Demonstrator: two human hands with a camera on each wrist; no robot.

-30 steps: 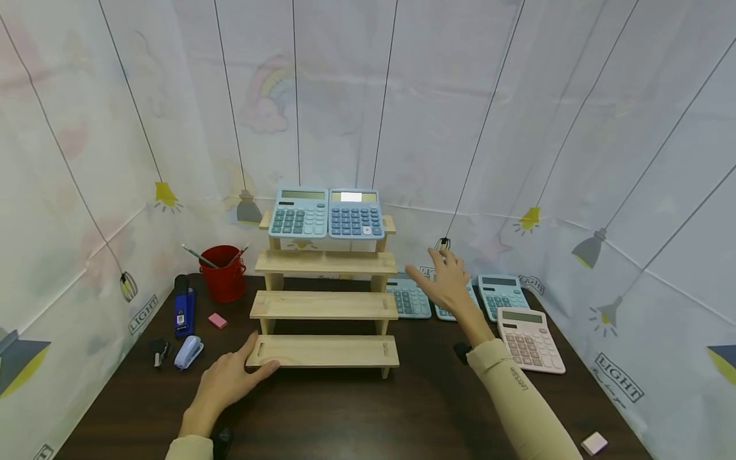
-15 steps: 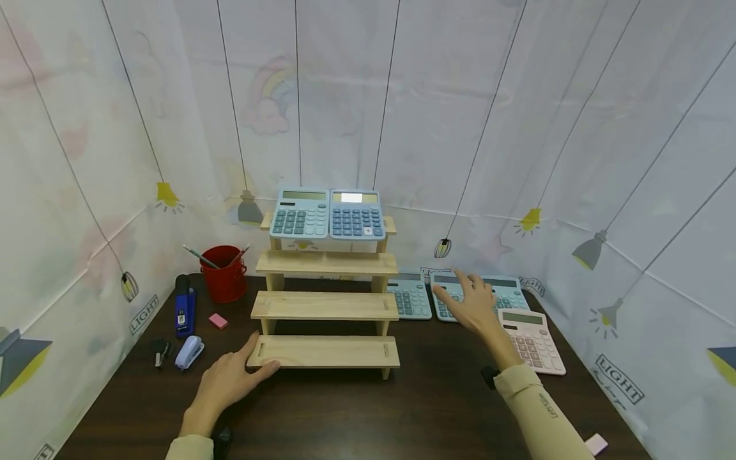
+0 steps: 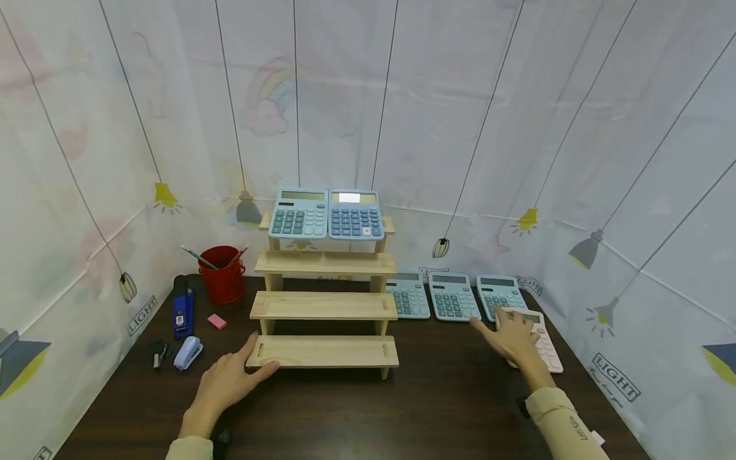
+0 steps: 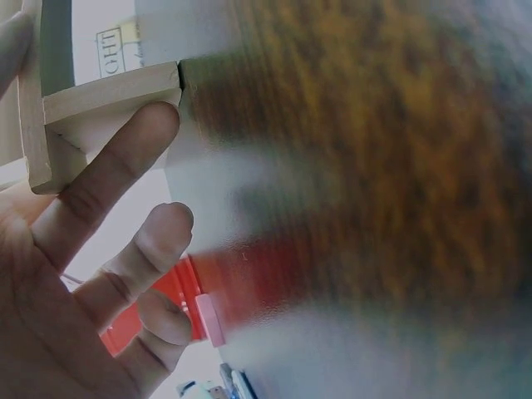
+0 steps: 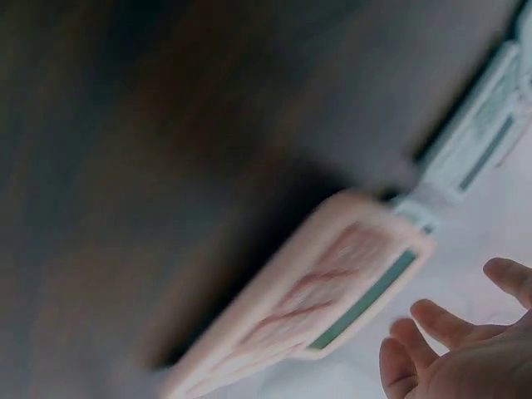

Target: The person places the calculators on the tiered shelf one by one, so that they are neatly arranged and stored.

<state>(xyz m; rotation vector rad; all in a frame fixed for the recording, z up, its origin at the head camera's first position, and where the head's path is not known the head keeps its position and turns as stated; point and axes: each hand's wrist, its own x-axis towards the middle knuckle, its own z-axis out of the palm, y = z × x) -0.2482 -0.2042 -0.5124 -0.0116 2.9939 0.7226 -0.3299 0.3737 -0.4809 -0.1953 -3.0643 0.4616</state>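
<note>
At the left end of the lowest step of a stepped wooden display rack (image 3: pixel 324 351) rests my left hand (image 3: pixel 224 380). Its thumb lies at the front edge of the board and its index finger at the side; the other fingers are spread in the left wrist view. My right hand (image 3: pixel 514 338), fingers spread and holding nothing, is over a pink calculator (image 3: pixel 549 350), hiding part of it. In the right wrist view the fingers appear apart from the pink calculator (image 5: pixel 307 307). Two blue calculators (image 3: pixel 299 220) lean side by side on the top step.
Three blue calculators (image 3: pixel 454 300) stand in a row behind the right hand. On the left are a red bucket (image 3: pixel 223 281) with pencils, a pink eraser (image 3: pixel 216 321), a dark blue stapler (image 3: pixel 183 313) and a light blue stapler (image 3: pixel 188 353). A printed curtain surrounds the dark table (image 3: pixel 345 415).
My right hand has moved right and toward me, from in front of the blue calculators to over the pink one. The left hand stays at the rack.
</note>
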